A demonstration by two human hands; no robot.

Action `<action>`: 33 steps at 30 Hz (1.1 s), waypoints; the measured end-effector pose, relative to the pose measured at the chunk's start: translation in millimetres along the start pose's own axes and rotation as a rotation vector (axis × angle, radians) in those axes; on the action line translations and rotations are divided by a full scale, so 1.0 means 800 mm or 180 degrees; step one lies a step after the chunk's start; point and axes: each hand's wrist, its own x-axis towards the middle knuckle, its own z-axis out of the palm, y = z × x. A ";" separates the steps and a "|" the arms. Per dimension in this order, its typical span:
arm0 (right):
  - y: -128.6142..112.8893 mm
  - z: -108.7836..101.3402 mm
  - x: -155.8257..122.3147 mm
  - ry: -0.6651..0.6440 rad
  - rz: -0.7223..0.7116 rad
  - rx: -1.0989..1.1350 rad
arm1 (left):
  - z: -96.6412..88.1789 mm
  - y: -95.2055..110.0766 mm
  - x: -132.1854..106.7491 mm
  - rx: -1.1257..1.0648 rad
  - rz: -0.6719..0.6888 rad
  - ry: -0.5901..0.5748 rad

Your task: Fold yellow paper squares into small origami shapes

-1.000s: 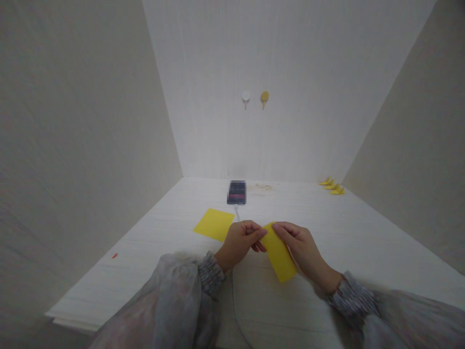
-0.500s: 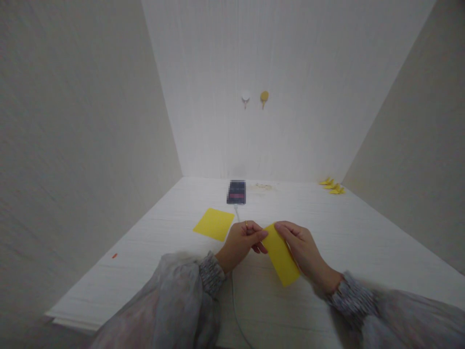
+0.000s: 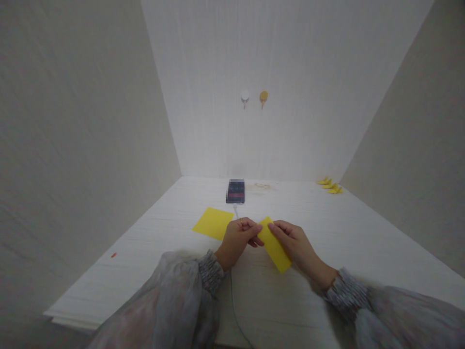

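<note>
A folded strip of yellow paper (image 3: 275, 248) is held between both hands above the white table. My left hand (image 3: 240, 238) pinches its upper left edge between thumb and fingers; a ring shows on one finger. My right hand (image 3: 293, 242) grips the upper right edge, thumb on top and fingers behind the paper, partly hidden. Flat on the table lies a square yellow sheet (image 3: 212, 223), its right corner close behind my left hand.
A phone (image 3: 236, 192) with a cable (image 3: 234, 300) lies toward the back wall. Several small folded yellow paper pieces (image 3: 330, 185) stand in the back right corner. A small orange scrap (image 3: 114, 255) is at the left. Two round hooks (image 3: 263, 96) are on the wall.
Both hands have shifted slightly left and away from me with the yellow paper. The strip now looks shorter and narrower in view.
</note>
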 end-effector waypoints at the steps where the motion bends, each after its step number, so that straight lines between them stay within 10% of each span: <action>1: 0.001 0.000 0.001 -0.0007 -0.0014 -0.0031 | 0.000 0.000 0.001 -0.0016 -0.0003 0.0044; 33: 0.001 -0.004 0.002 -0.0179 0.0315 0.0123 | -0.003 -0.003 0.004 0.0030 -0.0159 -0.0171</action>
